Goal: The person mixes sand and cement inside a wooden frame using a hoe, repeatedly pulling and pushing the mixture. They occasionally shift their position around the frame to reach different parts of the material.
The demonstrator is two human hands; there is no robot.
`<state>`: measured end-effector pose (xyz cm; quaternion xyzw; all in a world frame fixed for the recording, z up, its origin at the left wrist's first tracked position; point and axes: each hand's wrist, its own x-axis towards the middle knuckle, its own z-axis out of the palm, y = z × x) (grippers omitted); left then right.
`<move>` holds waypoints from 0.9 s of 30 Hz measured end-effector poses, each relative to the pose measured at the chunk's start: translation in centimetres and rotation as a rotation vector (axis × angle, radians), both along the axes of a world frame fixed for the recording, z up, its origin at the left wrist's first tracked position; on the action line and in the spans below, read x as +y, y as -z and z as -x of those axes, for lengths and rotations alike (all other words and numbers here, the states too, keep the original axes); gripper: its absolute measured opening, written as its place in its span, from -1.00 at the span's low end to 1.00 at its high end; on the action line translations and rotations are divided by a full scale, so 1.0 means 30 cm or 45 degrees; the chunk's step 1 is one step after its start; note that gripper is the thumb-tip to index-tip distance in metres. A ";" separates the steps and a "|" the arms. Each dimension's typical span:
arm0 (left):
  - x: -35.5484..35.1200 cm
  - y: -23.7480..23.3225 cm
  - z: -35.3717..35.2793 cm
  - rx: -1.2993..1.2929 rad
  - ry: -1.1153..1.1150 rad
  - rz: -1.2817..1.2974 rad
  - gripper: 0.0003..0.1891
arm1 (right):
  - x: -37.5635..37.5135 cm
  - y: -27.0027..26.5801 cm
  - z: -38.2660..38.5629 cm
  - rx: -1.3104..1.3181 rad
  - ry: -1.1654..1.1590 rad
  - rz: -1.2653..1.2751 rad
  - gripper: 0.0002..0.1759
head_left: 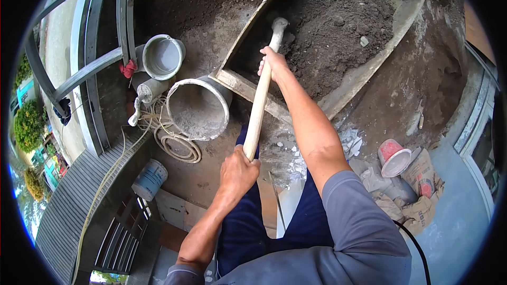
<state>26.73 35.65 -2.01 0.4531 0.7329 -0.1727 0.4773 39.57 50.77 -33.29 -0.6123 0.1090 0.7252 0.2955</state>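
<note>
A long pale wooden handle, apparently of a hoe (257,111), slants across the middle of the view. Near its lower end my left hand (238,173) is closed around the wood. Farther up, close to the tool's head, my right hand (272,64) grips the same handle. The grey-crusted head lies over a dark, crumbly soil or sand mix (338,31); its blade is mostly hidden. This mix fills part of a wooden-sided mixing box (359,82) in front of me.
A large cement-crusted tub (226,106) stands left of the box, with a smaller bucket (177,53) behind it. Coiled hose (182,150) lies nearby. Metal framing (91,76) rises at left. At right are a red pail (393,158) and torn paper sacks (422,208).
</note>
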 end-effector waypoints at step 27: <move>-0.161 0.544 -0.131 -0.998 0.033 -0.180 -0.57 | -0.041 -0.760 -0.640 -0.862 0.400 -0.541 -0.72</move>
